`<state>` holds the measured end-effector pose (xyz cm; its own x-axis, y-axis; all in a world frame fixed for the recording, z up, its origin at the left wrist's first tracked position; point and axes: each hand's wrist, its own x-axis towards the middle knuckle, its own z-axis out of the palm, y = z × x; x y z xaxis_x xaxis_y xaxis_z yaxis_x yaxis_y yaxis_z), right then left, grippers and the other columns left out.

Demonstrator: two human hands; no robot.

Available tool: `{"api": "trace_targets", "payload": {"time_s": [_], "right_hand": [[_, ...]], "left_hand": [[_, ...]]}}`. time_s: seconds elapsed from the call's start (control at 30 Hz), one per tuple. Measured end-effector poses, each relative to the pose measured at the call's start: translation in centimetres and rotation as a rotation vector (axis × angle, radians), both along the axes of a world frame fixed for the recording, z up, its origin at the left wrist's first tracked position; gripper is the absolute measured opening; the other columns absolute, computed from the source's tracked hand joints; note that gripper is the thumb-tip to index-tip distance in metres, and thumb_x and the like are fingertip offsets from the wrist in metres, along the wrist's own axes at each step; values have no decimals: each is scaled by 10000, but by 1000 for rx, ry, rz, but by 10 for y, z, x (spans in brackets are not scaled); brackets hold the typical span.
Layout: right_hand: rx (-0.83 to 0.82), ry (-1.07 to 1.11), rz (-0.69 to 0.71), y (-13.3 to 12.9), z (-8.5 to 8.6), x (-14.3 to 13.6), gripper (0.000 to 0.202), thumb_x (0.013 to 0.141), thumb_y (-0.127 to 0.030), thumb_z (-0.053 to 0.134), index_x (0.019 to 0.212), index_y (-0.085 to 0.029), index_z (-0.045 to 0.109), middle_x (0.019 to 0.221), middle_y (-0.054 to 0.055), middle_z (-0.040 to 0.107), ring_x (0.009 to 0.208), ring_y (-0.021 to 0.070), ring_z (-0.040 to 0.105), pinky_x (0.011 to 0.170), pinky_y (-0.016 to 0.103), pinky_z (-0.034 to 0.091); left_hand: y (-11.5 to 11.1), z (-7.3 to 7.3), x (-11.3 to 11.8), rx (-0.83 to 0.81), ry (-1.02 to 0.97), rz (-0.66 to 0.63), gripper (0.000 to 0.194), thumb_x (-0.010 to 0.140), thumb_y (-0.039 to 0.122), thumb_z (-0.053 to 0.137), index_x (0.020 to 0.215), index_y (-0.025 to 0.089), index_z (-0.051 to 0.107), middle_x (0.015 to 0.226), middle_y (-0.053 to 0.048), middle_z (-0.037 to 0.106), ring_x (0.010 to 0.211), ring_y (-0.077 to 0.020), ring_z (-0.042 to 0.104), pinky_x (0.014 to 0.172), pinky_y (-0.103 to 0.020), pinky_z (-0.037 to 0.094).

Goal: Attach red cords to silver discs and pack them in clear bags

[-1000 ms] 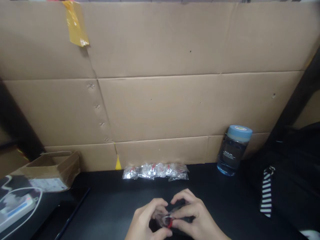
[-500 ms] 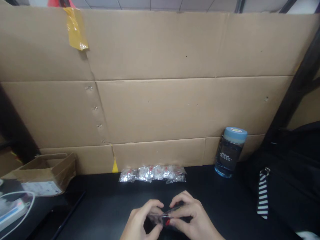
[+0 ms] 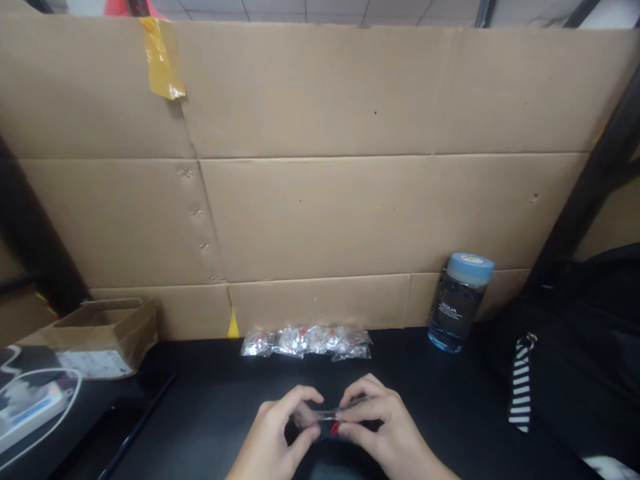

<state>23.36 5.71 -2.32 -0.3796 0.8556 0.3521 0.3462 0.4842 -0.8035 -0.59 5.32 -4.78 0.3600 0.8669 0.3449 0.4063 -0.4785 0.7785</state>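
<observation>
Between my two hands is a small clear plastic bag (image 3: 326, 416) with something red in it or on it; its contents are too blurred to name. My left hand (image 3: 287, 427) pinches the bag's left side between thumb and fingers. On the other side my right hand (image 3: 373, 417) grips it, thumb and fingertips beside the red spot. Both hands are low in the view, over the black table. Beyond them, several shiny clear bags (image 3: 305, 341) with red bits lie in a row against the cardboard wall.
A blue-lidded water bottle (image 3: 460, 303) stands at the back right, beside a black bag (image 3: 580, 347) with a striped strap. An open cardboard box (image 3: 107, 337), a white power strip (image 3: 33, 417) with a cable, and a dark flat device (image 3: 110, 433) occupy the left. A cardboard panel (image 3: 320, 220) closes off the back.
My hands have shifted slightly up in the view, still gripping the bag. The plastic between them now looks drawn out flatter, and the camera has turned slightly left.
</observation>
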Motion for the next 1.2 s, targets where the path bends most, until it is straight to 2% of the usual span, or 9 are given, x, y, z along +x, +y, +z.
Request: {"api": "trace_targets", "payload": {"time_s": [0.23, 0.33, 0.47, 0.77, 0.87, 0.97, 1.03, 1.1, 1.2], "right_hand": [[-21, 18, -17, 0, 4, -1, 104, 881, -398, 786, 880, -324, 858, 933, 45, 743, 902, 221, 659, 806, 359, 491], [-41, 22, -30, -1, 6, -1, 147, 877, -435, 781, 857, -314, 861, 921, 52, 742, 895, 231, 659, 828, 374, 489], [-76, 55, -46, -2, 7, 0, 182, 866, -464, 783, 831, -304, 862, 925, 58, 745, 899, 238, 664, 841, 373, 483], [-138, 95, -35, 2, 4, 2, 225, 852, -503, 778, 826, -296, 863, 944, 65, 741, 838, 217, 651, 717, 318, 443], [-143, 64, -64, 4, 3, 5, 244, 851, -519, 770, 821, -296, 863, 957, 61, 725, 800, 201, 620, 700, 312, 428], [-147, 46, -74, 7, 1, 7, 279, 849, -540, 760, 811, -283, 862, 951, 64, 711, 775, 195, 598, 684, 313, 420], [-156, 30, -63, 7, 0, 7, 294, 852, -549, 750, 812, -281, 863, 944, 65, 702, 752, 188, 585, 674, 314, 414], [-163, 8, -45, 8, 0, 7, 303, 858, -552, 739, 805, -281, 863, 938, 64, 695, 732, 180, 572, 668, 315, 404], [-166, -21, -22, 7, 0, 6, 318, 863, -558, 729, 793, -278, 863, 923, 65, 688, 719, 175, 557, 662, 316, 388]], "left_hand": [[1, 13, 0, -163, -151, -79, 397, 876, 222, 690, 1263, 212, 601, 932, -44, 764, 828, -168, 702, 816, -269, 539], [1, 20, -2, -180, -117, -52, 173, 914, 302, 689, 1041, 185, 709, 903, -54, 754, 834, -173, 681, 803, -266, 516], [5, 28, -8, -144, -48, 28, 188, 932, 334, 677, 862, 171, 738, 849, -54, 740, 798, -172, 654, 773, -270, 498], [15, 33, -26, -264, -189, -13, 231, 839, 279, 777, 995, 149, 668, 845, -68, 779, 811, -194, 734, 804, -307, 528], [18, 36, -34, -298, -250, -37, 435, 776, 261, 833, 1140, 145, 627, 817, -56, 777, 853, -216, 755, 816, -319, 542], [25, 40, -52, -323, -260, -53, 672, 741, 255, 845, 1325, 150, 530, 883, -56, 772, 773, -183, 730, 727, -284, 537], [34, 42, -75, -310, -229, -39, 664, 799, 246, 756, 1392, 160, 468, 983, -77, 766, 779, -164, 711, 732, -282, 534], [45, 43, -105, -213, -179, 83, 570, 827, 217, 630, 1369, 153, 468, 961, -73, 767, 820, -178, 707, 749, -292, 530], [60, 37, -152, -56, -13, 496, 449, 823, 214, 505, 1270, 169, 528, 924, -56, 759, 823, -207, 716, 804, -339, 546]]}}
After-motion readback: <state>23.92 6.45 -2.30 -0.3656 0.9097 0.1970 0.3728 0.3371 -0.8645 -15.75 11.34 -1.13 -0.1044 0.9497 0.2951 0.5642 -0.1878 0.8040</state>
